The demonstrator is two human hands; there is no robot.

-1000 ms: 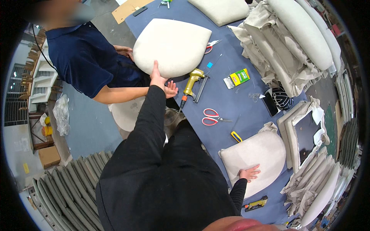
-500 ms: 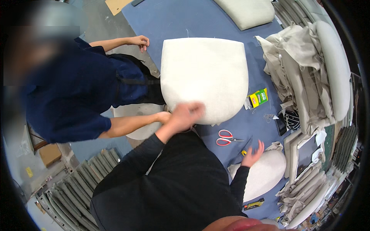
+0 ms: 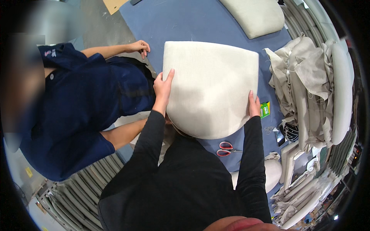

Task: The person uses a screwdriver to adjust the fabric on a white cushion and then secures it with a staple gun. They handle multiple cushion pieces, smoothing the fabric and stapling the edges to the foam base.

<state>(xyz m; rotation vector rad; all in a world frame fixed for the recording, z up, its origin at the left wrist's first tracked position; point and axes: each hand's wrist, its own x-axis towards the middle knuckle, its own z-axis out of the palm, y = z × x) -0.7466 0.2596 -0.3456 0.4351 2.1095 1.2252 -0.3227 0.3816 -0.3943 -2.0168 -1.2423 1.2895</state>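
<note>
A cream upholstered seat cushion [image 3: 210, 86] with a rounded near edge is gripped between my two hands. My left hand [image 3: 162, 90] clasps its left side, with the thumb on top and the other fingers partly hidden at the edge. On the opposite side, my right hand [image 3: 253, 106] holds the lower right edge, its thumb lying on the fabric. Just below the cushion, red-handled scissors [image 3: 225, 149] lie on the blue tabletop [image 3: 173, 23]. Partly covered by my right hand and the cushion is a small green and yellow packet [image 3: 265, 110].
A person in dark blue [image 3: 84, 92] stands close on the left, one hand [image 3: 140, 47] near the table edge. Piled covers and cushions [image 3: 304, 77] crowd the right. Another cushion [image 3: 256, 17] lies at the far side. A phone [image 3: 280, 136] rests near the packet.
Both my hands have moved onto the cushion's sides and taken hold of it. The cushion has turned slightly and shifted toward me. My right arm has swung up from the lower right.
</note>
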